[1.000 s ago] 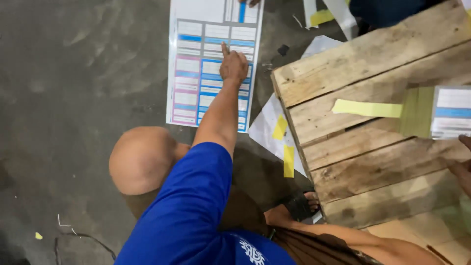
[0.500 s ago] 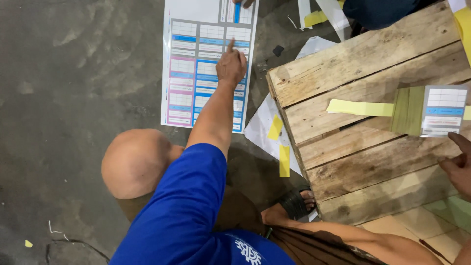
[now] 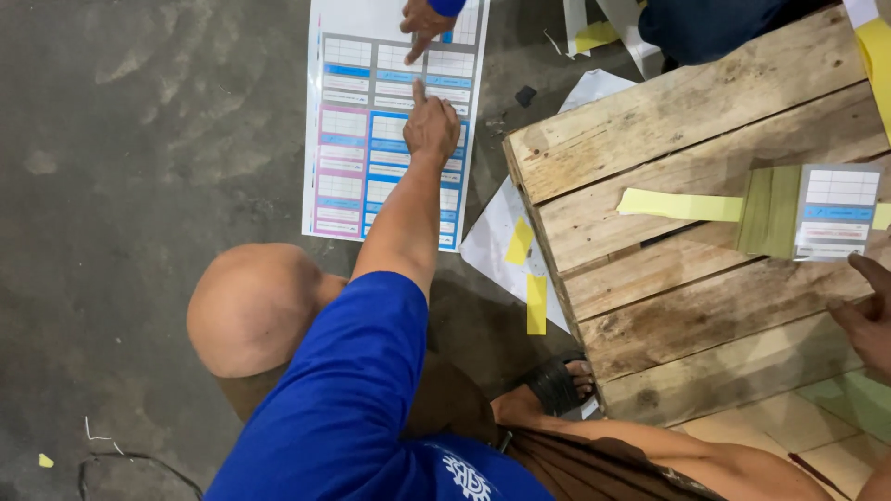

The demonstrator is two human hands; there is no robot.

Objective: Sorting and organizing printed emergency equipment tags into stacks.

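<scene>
Presently catalogued: large printed sheet, white with blue and pink table blocks, lying flat on the grey concrete floor. Left hand, arm outstretched in a blue sleeve, rests on the sheet with forefinger extended and the other fingers curled, holding nothing. Another person's hand points at the sheet from its top edge. Right hand, at the frame's right edge, lies loosely open on a wooden pallet, empty, just below a folded leaflet with a yellow strip.
</scene>
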